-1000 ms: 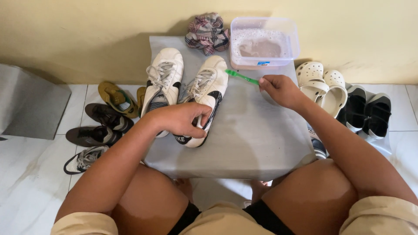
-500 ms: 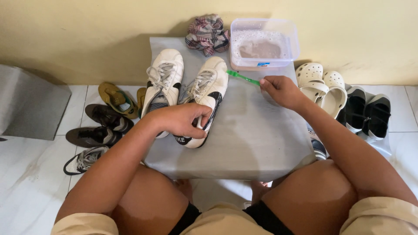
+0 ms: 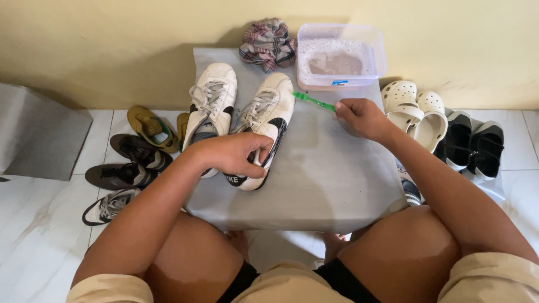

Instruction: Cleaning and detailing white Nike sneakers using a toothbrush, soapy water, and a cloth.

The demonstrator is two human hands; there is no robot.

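Yellow wall at twelve o'clock; white marble-look floor tiles (image 3: 39, 247) all round; low grey bench (image 3: 331, 179) between my knees.

On the bench: pair of white sneakers with black trim, toes toward the wall. Left sneaker (image 3: 212, 104) lies free at eleven o'clock. Right sneaker (image 3: 268, 120) sits at centre, heel toward me. Plaid rag (image 3: 268, 44), bunched, at twelve. Clear tub (image 3: 340, 56) of sudsy, cloudy water at one o'clock.

Hands: my left hand (image 3: 233, 154) is clamped over the heel end of the right sneaker, fingers curled round its side. My right hand (image 3: 362, 118), at two o'clock, pinches a green toothbrush (image 3: 313, 101), its head pointing at the sneaker's toe, just beside it.

Step in hand, as I judge it: scrubbing the held sneaker. Next move calls for bristles brought onto the toe, with the heel held firm against sliding.

Floor, nine o'clock: brown and dark shoes (image 3: 132, 157). Three o'clock: cream clogs (image 3: 415, 109), black shoes (image 3: 471, 143).
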